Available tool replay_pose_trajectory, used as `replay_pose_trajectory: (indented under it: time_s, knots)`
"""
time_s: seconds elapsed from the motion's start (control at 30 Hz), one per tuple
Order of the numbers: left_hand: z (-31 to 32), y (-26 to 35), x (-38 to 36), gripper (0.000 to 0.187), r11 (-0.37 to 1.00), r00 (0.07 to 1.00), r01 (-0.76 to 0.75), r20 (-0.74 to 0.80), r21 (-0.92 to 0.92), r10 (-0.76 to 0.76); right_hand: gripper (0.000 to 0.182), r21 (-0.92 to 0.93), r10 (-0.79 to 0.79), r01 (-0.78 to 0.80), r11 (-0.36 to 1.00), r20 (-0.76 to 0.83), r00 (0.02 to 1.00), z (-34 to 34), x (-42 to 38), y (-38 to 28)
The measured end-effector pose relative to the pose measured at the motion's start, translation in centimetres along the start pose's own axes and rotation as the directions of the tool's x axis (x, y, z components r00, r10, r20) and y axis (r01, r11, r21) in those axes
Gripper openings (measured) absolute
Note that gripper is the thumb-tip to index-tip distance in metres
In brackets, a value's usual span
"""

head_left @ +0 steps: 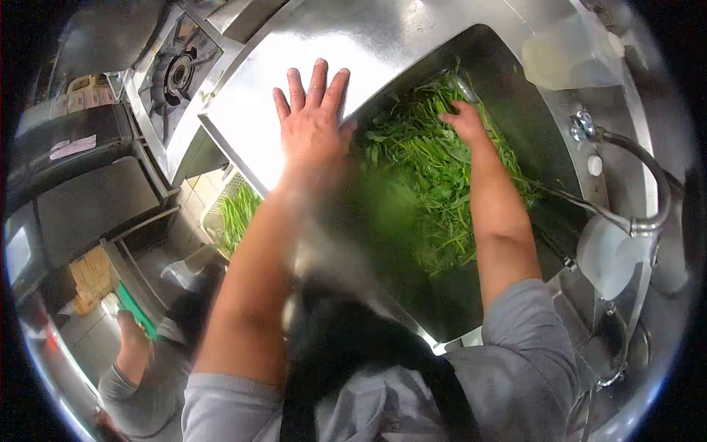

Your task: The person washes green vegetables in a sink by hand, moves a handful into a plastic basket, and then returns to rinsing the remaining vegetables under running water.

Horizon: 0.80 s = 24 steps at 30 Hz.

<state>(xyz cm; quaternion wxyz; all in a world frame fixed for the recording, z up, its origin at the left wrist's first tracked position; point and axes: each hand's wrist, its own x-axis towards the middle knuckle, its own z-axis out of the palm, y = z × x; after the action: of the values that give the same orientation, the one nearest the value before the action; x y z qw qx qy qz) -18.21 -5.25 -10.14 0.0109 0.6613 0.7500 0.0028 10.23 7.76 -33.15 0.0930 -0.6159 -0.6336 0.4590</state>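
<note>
My left hand (314, 125) lies flat on the bright steel counter (254, 88) beside the sink, fingers spread, holding nothing. Down in the deep steel sink (508, 77), my right hand (467, 124) is over the far right part of a big heap of long-stemmed leafy greens (434, 177). Its thumb and fingers are apart and bent toward the stems. Some greens in the nearer left part of the heap are blurred. A shiny clear or metallic piece (465, 90) shows just beyond the right hand's fingers.
A curved faucet (655, 158) with its spout reaches over the sink's right side. A translucent container (571, 59) stands at the far right corner. Left of the counter are a gas burner (179, 75) and a basket of green stems (239, 214). Another person's arm (132, 346) shows at lower left.
</note>
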Motion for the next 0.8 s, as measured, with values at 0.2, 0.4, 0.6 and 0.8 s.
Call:
replay_pose_trajectory:
  time_s: [0.2, 0.4, 0.6, 0.8]
  knots:
    - [0.1, 0.1, 0.1, 0.07, 0.997, 0.995, -0.075, -0.061, 0.007, 0.075, 0.094, -0.043, 0.084, -0.076, 0.996, 0.243, 0.966, -0.9, -0.7, -4.3]
    - [-0.1, 0.3, 0.1, 0.078, 1.0, 1.0, -0.007, -0.016, -0.021, 0.007, 0.096, -0.138, 0.155, -0.118, 0.983, 0.298, 0.942, -1.2, -1.2, -3.8]
    - [0.3, -0.3, 0.1, 0.082, 0.999, 0.998, -0.045, -0.046, -0.022, 0.044, 0.083, 0.275, 0.228, -0.241, 0.931, 0.079, 0.97, -2.3, -2.7, -1.2]
    - [0.5, -0.3, 0.1, 0.082, 0.998, 0.996, -0.05, -0.07, -0.03, 0.048, 0.052, 0.5, 0.124, -0.017, 0.866, -0.182, 0.975, -2.8, -4.6, -1.0]
